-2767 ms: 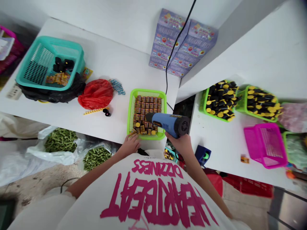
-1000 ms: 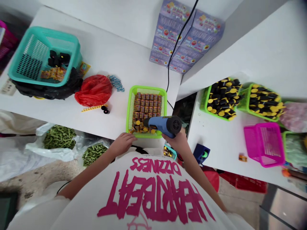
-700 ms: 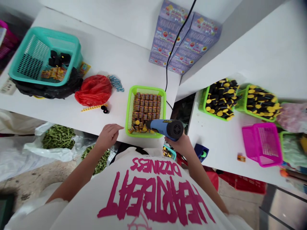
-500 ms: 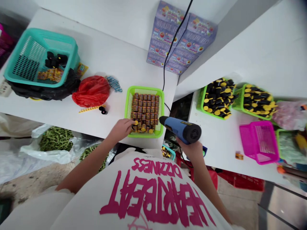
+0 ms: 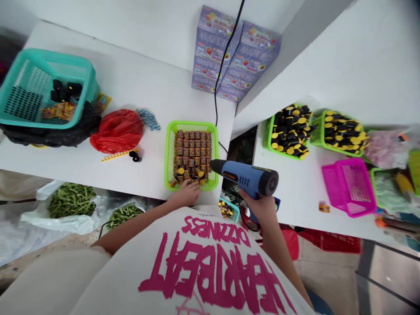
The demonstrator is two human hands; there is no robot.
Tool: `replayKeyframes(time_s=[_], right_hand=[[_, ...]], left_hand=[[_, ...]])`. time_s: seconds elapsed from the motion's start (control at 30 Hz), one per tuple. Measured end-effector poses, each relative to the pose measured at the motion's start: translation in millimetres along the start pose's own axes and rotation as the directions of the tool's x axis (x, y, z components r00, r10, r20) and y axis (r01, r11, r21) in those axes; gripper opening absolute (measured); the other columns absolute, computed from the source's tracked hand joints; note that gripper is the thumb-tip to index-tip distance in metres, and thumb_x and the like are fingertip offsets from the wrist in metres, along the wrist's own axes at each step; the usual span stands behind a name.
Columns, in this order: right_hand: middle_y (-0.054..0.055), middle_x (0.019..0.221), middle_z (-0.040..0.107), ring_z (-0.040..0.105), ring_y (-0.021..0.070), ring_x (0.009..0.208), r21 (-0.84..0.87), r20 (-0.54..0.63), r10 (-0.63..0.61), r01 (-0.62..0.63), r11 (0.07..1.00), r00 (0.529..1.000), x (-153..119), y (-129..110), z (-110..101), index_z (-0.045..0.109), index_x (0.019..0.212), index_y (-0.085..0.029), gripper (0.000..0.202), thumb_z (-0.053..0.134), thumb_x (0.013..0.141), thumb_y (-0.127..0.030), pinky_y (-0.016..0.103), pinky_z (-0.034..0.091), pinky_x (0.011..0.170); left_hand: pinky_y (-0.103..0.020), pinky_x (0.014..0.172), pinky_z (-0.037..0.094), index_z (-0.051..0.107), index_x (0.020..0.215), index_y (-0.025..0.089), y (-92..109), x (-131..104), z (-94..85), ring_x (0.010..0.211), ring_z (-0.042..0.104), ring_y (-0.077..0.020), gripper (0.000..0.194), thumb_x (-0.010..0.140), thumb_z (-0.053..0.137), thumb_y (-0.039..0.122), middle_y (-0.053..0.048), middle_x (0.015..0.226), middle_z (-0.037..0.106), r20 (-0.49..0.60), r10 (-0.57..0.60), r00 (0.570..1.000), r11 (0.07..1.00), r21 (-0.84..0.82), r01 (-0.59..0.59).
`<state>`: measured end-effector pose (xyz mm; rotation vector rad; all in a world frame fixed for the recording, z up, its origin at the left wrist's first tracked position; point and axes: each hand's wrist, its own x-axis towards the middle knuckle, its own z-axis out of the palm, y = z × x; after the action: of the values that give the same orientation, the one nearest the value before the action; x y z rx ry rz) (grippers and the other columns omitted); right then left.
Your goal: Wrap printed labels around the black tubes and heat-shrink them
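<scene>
The left hand (image 5: 187, 193) reaches over the near rim of the green basket (image 5: 168, 153), its fingers drawn narrow among the nearest small wrapped pieces (image 5: 193, 144); whether they pinch 1, I cannot tell. To its right, the right hand (image 5: 261, 209) grips the blue heat gun (image 5: 244, 175). The gun's long axis runs mostly sideways: nozzle pointing left, over the basket's right rim, rear end slightly nearer the body. I judge the step in hand to be adjusting the near pieces, the gun held aside; the next move likely calls for fingers clear of the nozzle. Beyond, tidier rows fill the basket on the white tabletop (image 5: 151, 164); farther back stand 2 stacks of purple boxes (image 5: 210, 50).
</scene>
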<state>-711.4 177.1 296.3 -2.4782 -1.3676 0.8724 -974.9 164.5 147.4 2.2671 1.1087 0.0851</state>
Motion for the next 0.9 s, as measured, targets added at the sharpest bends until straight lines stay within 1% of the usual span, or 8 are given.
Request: replayKeyframes(time_s=[0.13, 0.27, 0.37, 0.43, 0.5, 0.57, 0.67, 0.9], right_hand=[[0.011, 0.088, 0.077, 0.071, 0.0330, 0.093, -0.061, 0.144, -0.120, 0.130, 0.990, 0.982, 2.7, -13.7, 15.0, 0.074, 0.099, -0.014, 0.049, 0.069, 0.070, -0.053, 0.036, 0.055, 0.073], [0.011, 0.082, 0.076, 0.071, 0.0344, 0.090, -0.119, 0.208, -0.198, 0.225, 0.967, 0.958, 5.2, -24.2, 32.6, 0.075, 0.089, -0.016, 0.036, 0.065, 0.075, -0.048, 0.035, 0.054, 0.069], [0.011, 0.083, 0.076, 0.070, 0.0357, 0.097, -0.113, 0.214, -0.238, 0.266, 0.957, 0.947, 6.2, -30.5, 42.2, 0.075, 0.091, -0.018, 0.035, 0.065, 0.075, -0.047, 0.035, 0.053, 0.071], [0.011, 0.084, 0.076, 0.069, 0.0355, 0.100, -0.107, 0.206, -0.273, 0.299, 0.948, 0.940, 6.5, -35.9, 45.2, 0.075, 0.093, -0.017, 0.035, 0.065, 0.076, -0.046, 0.034, 0.053, 0.072], [0.012, 0.083, 0.076, 0.069, 0.0349, 0.099, -0.106, 0.194, -0.308, 0.332, 0.937, 0.931, 6.9, -41.6, 44.9, 0.074, 0.092, -0.016, 0.034, 0.066, 0.076, -0.045, 0.033, 0.052, 0.072], [0.013, 0.083, 0.075, 0.070, 0.0345, 0.097, -0.126, 0.180, -0.312, 0.337, 0.933, 0.933, 7.6, -45.5, 40.7, 0.074, 0.091, -0.016, 0.033, 0.066, 0.076, -0.044, 0.032, 0.052, 0.071], [0.013, 0.082, 0.075, 0.071, 0.0341, 0.091, -0.182, 0.190, -0.254, 0.289, 0.940, 0.948, 9.3, -42.7, 26.7, 0.074, 0.087, -0.016, 0.031, 0.065, 0.076, -0.044, 0.033, 0.052, 0.069], [0.008, 0.086, 0.076, 0.070, 0.0317, 0.090, -0.139, 0.187, -0.181, 0.208, 0.968, 0.965, -1.3, -3.9, -16.6, 0.074, 0.097, -0.017, 0.045, 0.069, 0.068, -0.051, 0.035, 0.055, 0.071]], left_hand=[[-0.039, 0.112, 0.032, 0.068, 0.113, 0.019, -15.9, -27.0, -7.6, 0.131, 0.049, -0.0222, 0.029, 0.089, 0.053, 0.015, -0.008, 0.127, 0.065, 0.029, 0.075, 0.997, 0.997, 0.010, -0.075], [-0.041, 0.109, 0.036, 0.065, 0.120, 0.020, -28.4, -56.8, -31.9, 0.126, 0.053, -0.0224, 0.035, 0.093, 0.045, 0.015, -0.007, 0.125, 0.066, -0.042, 0.051, 0.998, 0.999, 0.016, -0.051], [-0.042, 0.103, 0.040, 0.066, 0.118, 0.019, -36.7, -79.3, -55.3, 0.117, 0.058, -0.0225, 0.036, 0.093, 0.041, 0.014, -0.008, 0.119, 0.069, -0.188, 0.009, 0.982, 1.000, 0.020, -0.006], [-0.042, 0.099, 0.043, 0.067, 0.114, 0.020, -43.5, -89.5, -69.4, 0.113, 0.061, -0.0217, 0.035, 0.091, 0.041, 0.013, -0.008, 0.112, 0.071, -0.316, -0.025, 0.948, 0.999, 0.012, 0.030], [-0.041, 0.097, 0.044, 0.067, 0.113, 0.021, -50.8, -94.9, -80.8, 0.110, 0.062, -0.0213, 0.035, 0.091, 0.041, 0.013, -0.007, 0.108, 0.072, -0.407, -0.075, 0.910, 0.997, -0.009, 0.078], [-0.042, 0.097, 0.044, 0.068, 0.112, 0.022, -57.1, -95.9, -89.4, 0.109, 0.062, -0.0215, 0.034, 0.092, 0.042, 0.014, -0.006, 0.106, 0.072, -0.454, -0.114, 0.884, 0.993, -0.025, 0.115], [-0.043, 0.098, 0.044, 0.068, 0.111, 0.023, -60.7, -89.5, -96.7, 0.109, 0.061, -0.0218, 0.033, 0.092, 0.043, 0.015, -0.005, 0.106, 0.072, -0.483, -0.131, 0.866, 0.991, -0.037, 0.130], [-0.041, 0.105, 0.041, 0.068, 0.110, 0.022, -49.7, -44.7, -97.2, 0.115, 0.057, -0.0201, 0.038, 0.088, 0.040, 0.009, -0.003, 0.110, 0.071, -0.504, -0.165, 0.848, 0.986, -0.101, 0.131]])
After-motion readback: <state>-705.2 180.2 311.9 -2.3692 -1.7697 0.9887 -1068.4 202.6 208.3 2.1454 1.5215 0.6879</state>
